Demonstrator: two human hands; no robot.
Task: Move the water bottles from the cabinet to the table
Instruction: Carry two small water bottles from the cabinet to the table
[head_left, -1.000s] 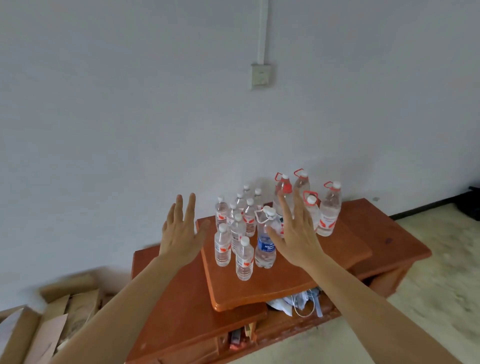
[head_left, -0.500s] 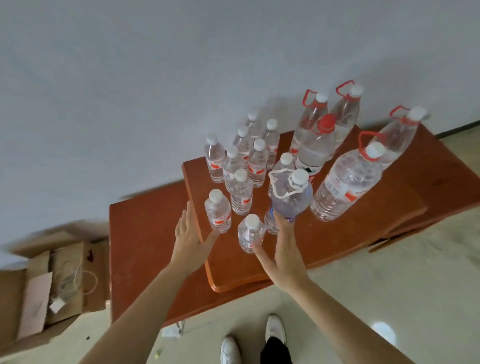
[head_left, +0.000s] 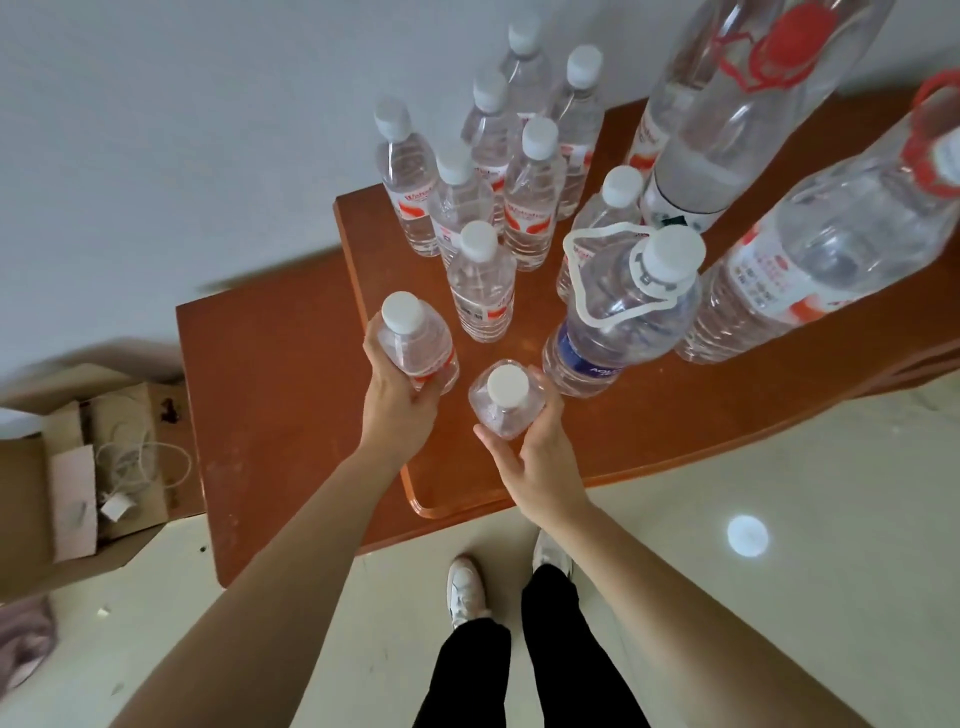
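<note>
Starting at your far left, an open cardboard box (head_left: 78, 467) on the floor holds a white cable (head_left: 140, 462) and a small white plug. Your left hand (head_left: 400, 400) grips a small clear bottle (head_left: 418, 345) with a white cap and a red label band, fingers curled round its lower body. Just beside it, your right hand (head_left: 543, 457) grips a second small bottle (head_left: 506, 402), thumb and fingers round its shoulder. Both bottles are over the front of the brown counter (head_left: 675, 431); you cannot tell whether they stand on it. Behind them the other small bottles (head_left: 480, 280) of clear water carry red-and-white labels in a script beginning "Wat". To their right, a bigger bottle (head_left: 623, 312) with a white carry loop bears a blue label, "AQU" legible. Farthest right stand large bottles (head_left: 831, 249) with red handles, their print unreadable.
</note>
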